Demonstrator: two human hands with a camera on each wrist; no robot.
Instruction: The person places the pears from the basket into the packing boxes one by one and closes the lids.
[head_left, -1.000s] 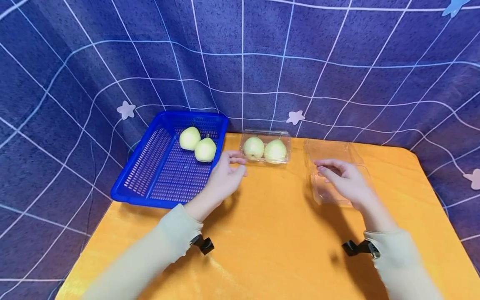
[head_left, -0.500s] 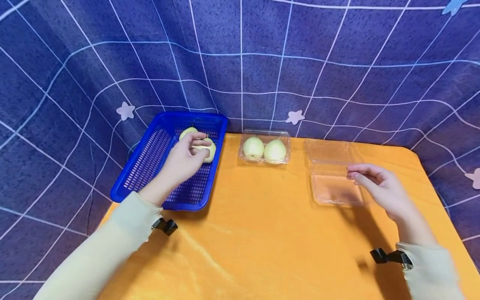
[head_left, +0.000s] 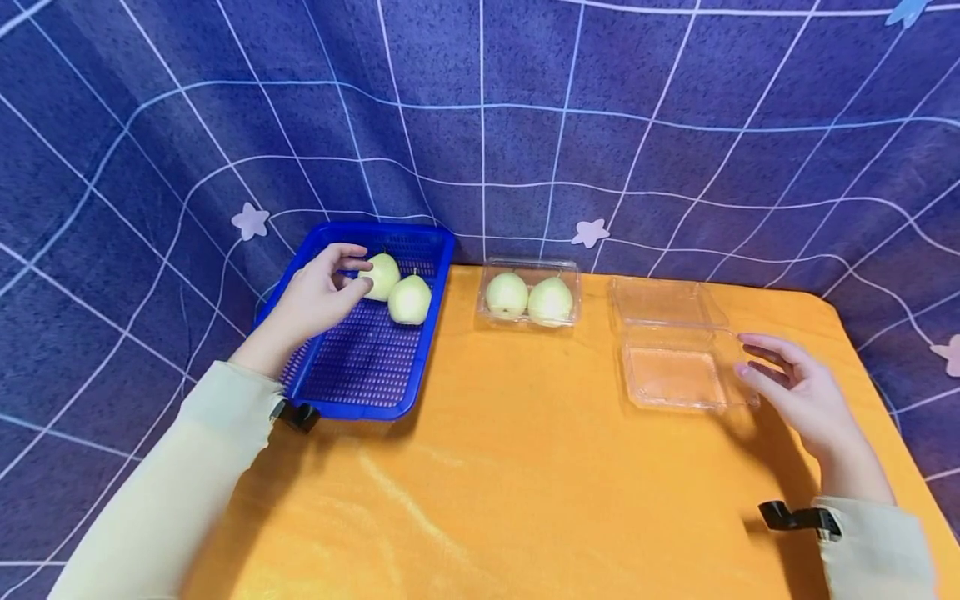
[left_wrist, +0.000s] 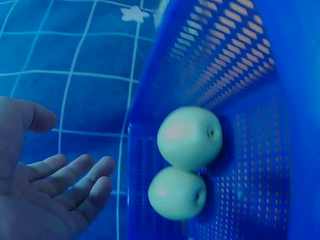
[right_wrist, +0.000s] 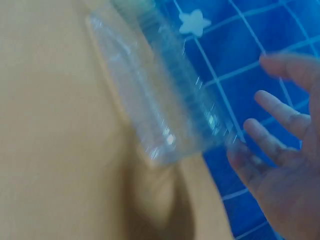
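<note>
Over the left part of the blue basket [head_left: 427, 350], my left hand [head_left: 318, 292] hovers with loosely bent fingers and holds nothing. Two pale green pears lie in the basket: the rear pear [head_left: 384, 277] is close to the fingertips, and the front pear [head_left: 409, 300] touches it. In the left wrist view both pears [left_wrist: 190, 137] sit apart from the hand [left_wrist: 55, 190]. My right hand [head_left: 802, 400] is at the right side of an opened clear plastic clamshell box [head_left: 675, 379], fingers spread and nothing gripped. Whether a fingertip touches the box I cannot tell.
Between basket and opened box, a second clear box [head_left: 531, 265] stands at the table's back edge with two pears [head_left: 551, 302] inside. An orange cloth [head_left: 540, 467] covers the table. A blue patterned curtain [head_left: 525, 133] hangs behind and at the sides.
My left hand has moved left from beside the boxed pears, across the basket's pears, uncovering them. My right hand has moved right, from above the opened box to its right side.
</note>
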